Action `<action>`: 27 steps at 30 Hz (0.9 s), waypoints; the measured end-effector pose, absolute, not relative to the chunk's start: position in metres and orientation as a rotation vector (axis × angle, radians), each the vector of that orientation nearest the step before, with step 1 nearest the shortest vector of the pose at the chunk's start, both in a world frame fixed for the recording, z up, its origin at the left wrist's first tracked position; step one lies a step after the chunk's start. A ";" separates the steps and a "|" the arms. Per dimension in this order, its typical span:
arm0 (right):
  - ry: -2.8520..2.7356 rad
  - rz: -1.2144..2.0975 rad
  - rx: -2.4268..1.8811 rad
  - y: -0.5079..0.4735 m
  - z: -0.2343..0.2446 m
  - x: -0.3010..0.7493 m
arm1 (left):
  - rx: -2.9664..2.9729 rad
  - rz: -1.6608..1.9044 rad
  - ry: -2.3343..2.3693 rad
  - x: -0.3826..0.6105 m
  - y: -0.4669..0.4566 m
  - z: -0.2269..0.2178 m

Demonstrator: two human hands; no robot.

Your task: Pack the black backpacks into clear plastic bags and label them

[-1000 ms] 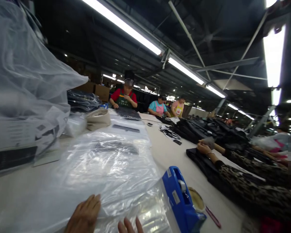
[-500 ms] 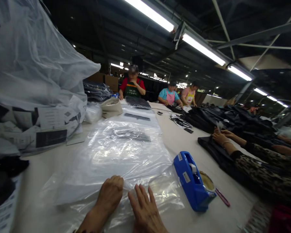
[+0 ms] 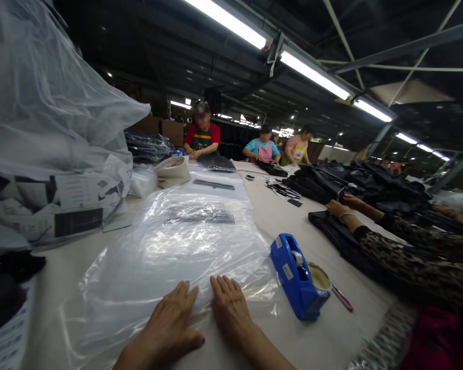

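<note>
A stack of clear plastic bags point(image 3: 158, 246) lies flat on the pale table in front of me, with dark print on the upper ones. My left hand point(image 3: 170, 318) rests palm down on the near edge of the plastic, fingers stretched out and thumb apart. Beside it, my right hand point(image 3: 231, 306) lies flat on the same edge with its fingers extended. Neither hand holds anything. To the right of the bags stands a blue tape dispenser point(image 3: 297, 277).
Behind the dispenser are a roll of tape point(image 3: 319, 276) and a pink-handled tool point(image 3: 342, 298). A big clear bag of paper labels point(image 3: 81, 198) fills the left. At right, a co-worker's hands point(image 3: 339, 208) handle black garments point(image 3: 332, 236). Several people work farther back.
My left hand has opened from a curled fist to flat. My right hand has moved slightly forward over the plastic. The near edge of the bags looks smoother.
</note>
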State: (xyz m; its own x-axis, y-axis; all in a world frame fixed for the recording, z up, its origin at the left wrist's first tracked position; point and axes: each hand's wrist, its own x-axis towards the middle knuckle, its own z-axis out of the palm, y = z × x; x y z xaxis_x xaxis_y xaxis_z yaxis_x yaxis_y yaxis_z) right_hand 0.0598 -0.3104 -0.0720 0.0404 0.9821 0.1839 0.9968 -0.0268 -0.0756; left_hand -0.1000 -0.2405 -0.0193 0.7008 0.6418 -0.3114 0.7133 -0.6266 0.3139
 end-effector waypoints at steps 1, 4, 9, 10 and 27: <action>-2.053 -0.093 -2.123 -0.310 -0.069 0.061 | 2.501 -0.272 1.034 -0.102 -0.244 -0.022; -2.030 -0.024 -2.135 -0.309 -0.058 0.063 | 2.573 -0.314 0.974 -0.103 -0.256 -0.028; -2.006 0.117 -2.136 -0.305 -0.040 0.067 | 2.776 -0.234 1.061 -0.090 -0.270 -0.031; -2.012 0.150 -2.126 -0.306 -0.037 0.068 | 2.804 -0.194 1.088 -0.087 -0.271 -0.030; -2.019 -0.176 -2.203 -0.298 -0.014 0.113 | 2.612 -0.062 1.266 -0.078 -0.204 0.014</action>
State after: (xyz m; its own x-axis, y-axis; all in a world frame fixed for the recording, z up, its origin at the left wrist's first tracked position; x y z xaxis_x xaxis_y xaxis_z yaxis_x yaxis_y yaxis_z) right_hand 0.1126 -0.2978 -0.0145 0.0882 0.9787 0.1855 0.9960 -0.0842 -0.0294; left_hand -0.0776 -0.2041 0.0144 0.6242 0.7685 -0.1407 0.7785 -0.5968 0.1944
